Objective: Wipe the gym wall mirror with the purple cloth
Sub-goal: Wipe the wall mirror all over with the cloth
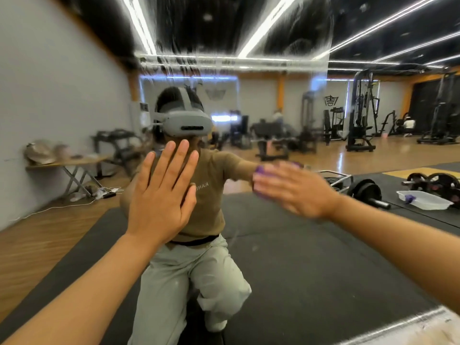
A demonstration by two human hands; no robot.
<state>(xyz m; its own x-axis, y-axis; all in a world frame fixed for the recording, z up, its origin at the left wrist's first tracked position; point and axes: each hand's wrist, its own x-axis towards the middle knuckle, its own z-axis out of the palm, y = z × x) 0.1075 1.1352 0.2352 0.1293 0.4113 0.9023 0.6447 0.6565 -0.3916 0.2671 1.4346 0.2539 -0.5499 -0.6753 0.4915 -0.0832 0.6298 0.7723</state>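
The gym wall mirror (pixel 286 245) fills the view and reflects me kneeling in a headset. My left hand (pixel 161 192) lies flat on the glass with its fingers straight and spread. To its right, my right hand (pixel 291 188) presses the purple cloth (pixel 260 170) against the mirror. That hand is blurred and its fingers look extended over the cloth. Only small purple edges of the cloth show around the fingers. Wet streaks run down the upper glass (pixel 224 33).
Reflected in the mirror are a black floor mat (pixel 323 270), barbell plates (pixel 366 191), a white plastic tub (pixel 423 200) holding something purple, a folding table (pixel 69 165) at the left wall, and weight machines (pixel 361 120) at the back. A pale ledge (pixel 410 327) sits bottom right.
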